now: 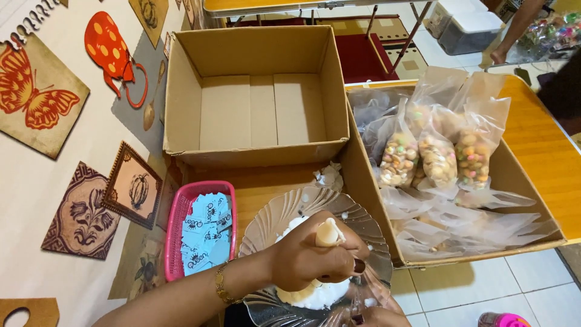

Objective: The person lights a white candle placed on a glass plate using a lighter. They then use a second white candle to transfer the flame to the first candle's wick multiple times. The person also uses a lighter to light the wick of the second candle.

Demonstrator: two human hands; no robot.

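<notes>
Wooden tabletop point(266, 184) lies under your work, with an empty open cardboard box point(254, 91) at the back. Your left hand point(311, 257) is closed around a small pale cream-coloured lump point(328, 233) above the clear ribbed glass dish point(290, 209), beside a pink plastic basket point(175, 218) of blue paper slips point(206, 233). Your right hand point(378, 317) barely shows at the dish's near edge; its grip cannot be told.

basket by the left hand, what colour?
Pink basket, holding light-blue paper slips. Head view.
</notes>
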